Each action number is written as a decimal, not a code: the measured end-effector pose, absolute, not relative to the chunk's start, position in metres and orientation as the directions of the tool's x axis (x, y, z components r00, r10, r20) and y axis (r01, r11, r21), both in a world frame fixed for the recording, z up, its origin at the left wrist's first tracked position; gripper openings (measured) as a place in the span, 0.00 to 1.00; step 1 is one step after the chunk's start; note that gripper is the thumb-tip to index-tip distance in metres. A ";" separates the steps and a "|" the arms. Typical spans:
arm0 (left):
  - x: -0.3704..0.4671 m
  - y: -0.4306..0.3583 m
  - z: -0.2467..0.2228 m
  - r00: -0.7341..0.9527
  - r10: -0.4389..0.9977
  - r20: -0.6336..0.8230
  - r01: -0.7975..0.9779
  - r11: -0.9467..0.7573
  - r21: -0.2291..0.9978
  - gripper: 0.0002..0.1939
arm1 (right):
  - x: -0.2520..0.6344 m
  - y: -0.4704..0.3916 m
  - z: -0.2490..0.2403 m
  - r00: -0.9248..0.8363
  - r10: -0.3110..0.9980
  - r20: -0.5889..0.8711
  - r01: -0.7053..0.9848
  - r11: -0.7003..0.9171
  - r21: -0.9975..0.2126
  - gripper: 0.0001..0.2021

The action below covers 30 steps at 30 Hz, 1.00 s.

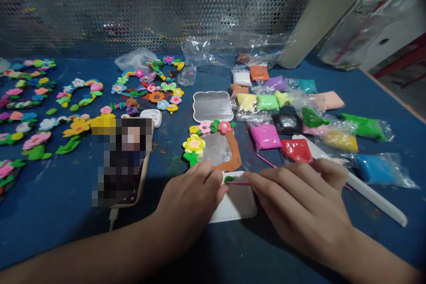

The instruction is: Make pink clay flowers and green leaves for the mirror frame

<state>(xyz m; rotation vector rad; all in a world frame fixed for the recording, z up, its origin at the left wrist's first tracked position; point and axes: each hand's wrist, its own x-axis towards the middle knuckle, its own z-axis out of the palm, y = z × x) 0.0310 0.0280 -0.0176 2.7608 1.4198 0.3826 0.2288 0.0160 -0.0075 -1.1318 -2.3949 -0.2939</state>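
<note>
A small green clay piece [229,179] lies at the top of a white card [235,202]. My right hand [299,204] is closed on a thin pink stick [238,183], whose tip touches the green piece. My left hand [196,199] rests beside it on the card's left part, its fingers curled together; whether they hold anything is hidden. Just beyond my hands is a mirror frame [235,151] of brown clay with pink and yellow flowers and green leaves on its top and left side. A second, bare wavy-edged mirror [213,106] lies behind it.
Clay packets [266,136] in many colours spread over the right side, with a white comb [376,199]. At left are a phone [133,164] with a cable, a white case [156,117] and flower-decorated clay rings [80,93]. A tall bottle [316,17] stands at back right.
</note>
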 end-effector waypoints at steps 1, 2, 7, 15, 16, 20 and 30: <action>0.031 0.028 -0.017 0.559 0.802 0.208 0.798 -0.589 0.125 0.04 | 0.231 0.019 -0.006 -0.560 0.667 0.492 0.766 0.643 0.000 0.09; 0.031 0.028 -0.017 0.560 0.803 0.205 0.798 -0.589 0.126 0.04 | 0.234 0.022 -0.004 -0.582 0.656 0.481 0.754 0.656 0.018 0.09; 0.031 0.028 -0.019 0.556 0.806 0.200 0.797 -0.586 0.146 0.03 | 0.243 0.034 0.002 -0.708 0.559 0.431 0.657 0.746 0.112 0.14; 0.028 0.030 -0.022 0.566 0.801 0.196 0.768 -0.599 0.227 0.09 | 0.246 0.034 0.001 -0.719 0.536 0.442 0.644 0.753 0.135 0.12; 0.028 0.030 -0.023 0.570 0.796 0.203 0.763 -0.605 0.229 0.08 | 0.246 0.034 0.000 -0.720 0.538 0.439 0.644 0.753 0.135 0.12; 0.026 0.030 -0.025 0.587 0.784 0.201 0.752 -0.620 0.225 0.11 | 0.245 0.036 -0.002 -0.730 0.536 0.424 0.634 0.762 0.128 0.14; 0.026 0.027 -0.023 0.573 0.799 0.185 0.766 -0.602 0.226 0.11 | 0.242 0.035 -0.003 -0.668 0.575 0.472 0.691 0.715 0.107 0.11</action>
